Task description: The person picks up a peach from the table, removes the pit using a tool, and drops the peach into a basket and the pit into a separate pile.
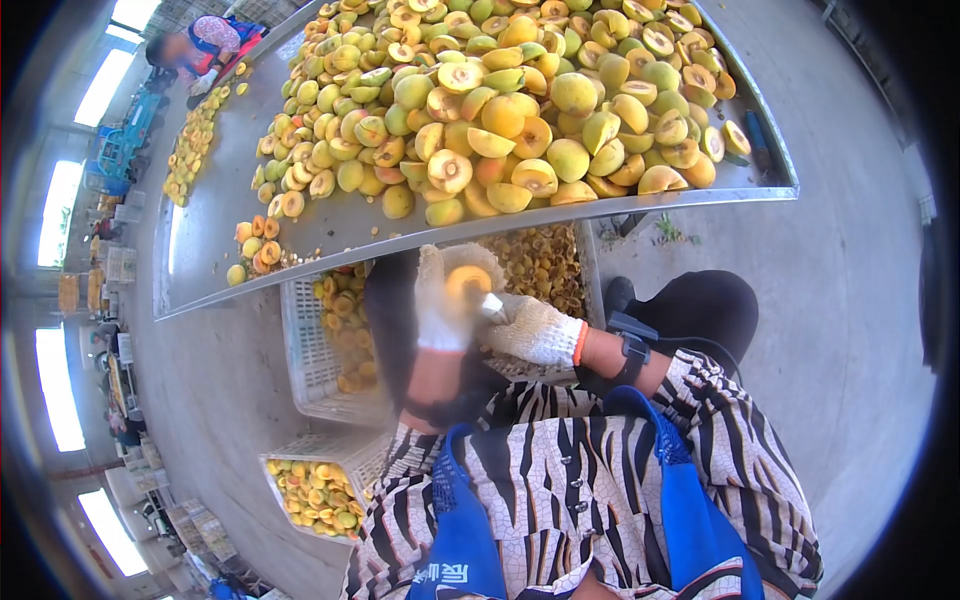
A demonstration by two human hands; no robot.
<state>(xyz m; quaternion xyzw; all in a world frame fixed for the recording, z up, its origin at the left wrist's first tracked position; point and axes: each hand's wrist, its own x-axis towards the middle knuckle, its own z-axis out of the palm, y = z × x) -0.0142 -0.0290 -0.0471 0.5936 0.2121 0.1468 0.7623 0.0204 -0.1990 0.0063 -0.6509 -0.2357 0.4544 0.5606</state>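
Observation:
My left hand, in a white knitted glove, is closed around a peach half with its orange cut face showing. In my right hand, also gloved, is a small metal tool. Its tip is right at the lower edge of the peach half, and my fingers hide the rest of it. Both hands are over my lap, just below the front rim of the metal table. On that table lies a large heap of halved peaches, some with brown pit hollows showing.
Below the table, a container of brown peach scraps sits between my legs. A white plastic crate with peach halves stands to its left, and another crate of halves is nearer. A blue-handled tool lies on the table's right. Another person works at the far left.

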